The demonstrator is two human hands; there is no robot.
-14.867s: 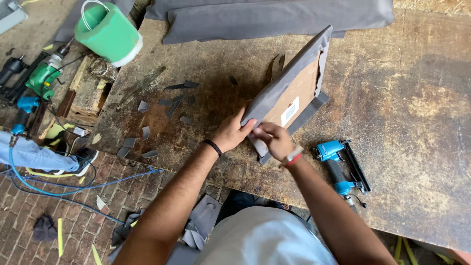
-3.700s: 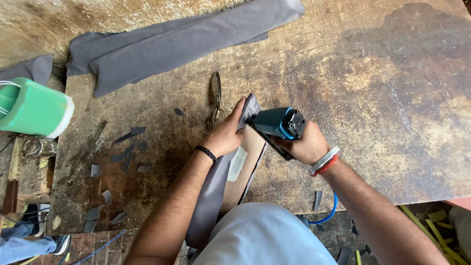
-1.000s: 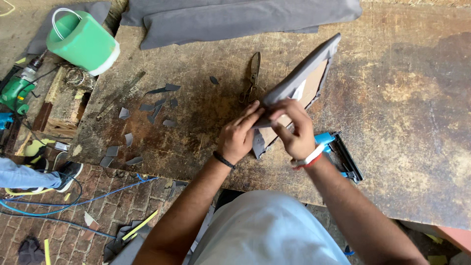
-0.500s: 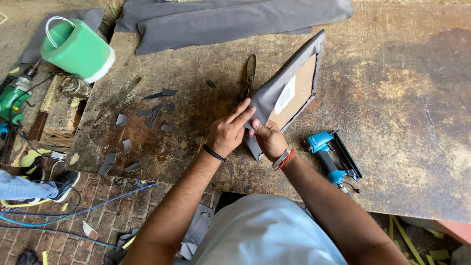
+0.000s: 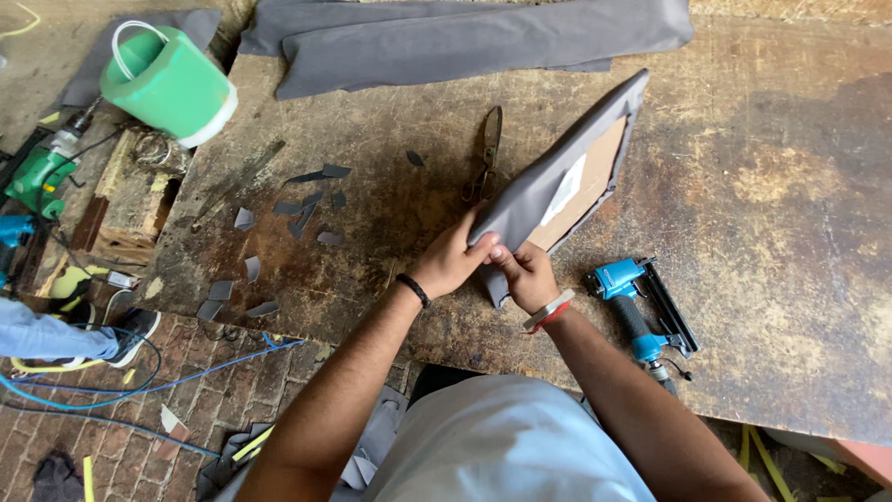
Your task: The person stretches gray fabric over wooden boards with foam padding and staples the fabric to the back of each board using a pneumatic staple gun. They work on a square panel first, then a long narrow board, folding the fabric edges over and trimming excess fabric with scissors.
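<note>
Near the centre of the frame, the left hand [image 5: 455, 263] and right hand [image 5: 527, 275] each had their grip pinched on the lower corner of a grey fabric-wrapped board [image 5: 567, 186], tilted up off the tabletop [image 5: 790, 186]. Fabric already covered its edges; this corner looked unfinished. The blue staple gun [image 5: 639, 307] lay idle at lower right, scissors [image 5: 485, 158] just beside the board.

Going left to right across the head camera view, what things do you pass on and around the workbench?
Green drill → green bucket → grey fabric scraps → left hand → right hand, both on the grey fabric-covered panel → blue staple gun.
</note>
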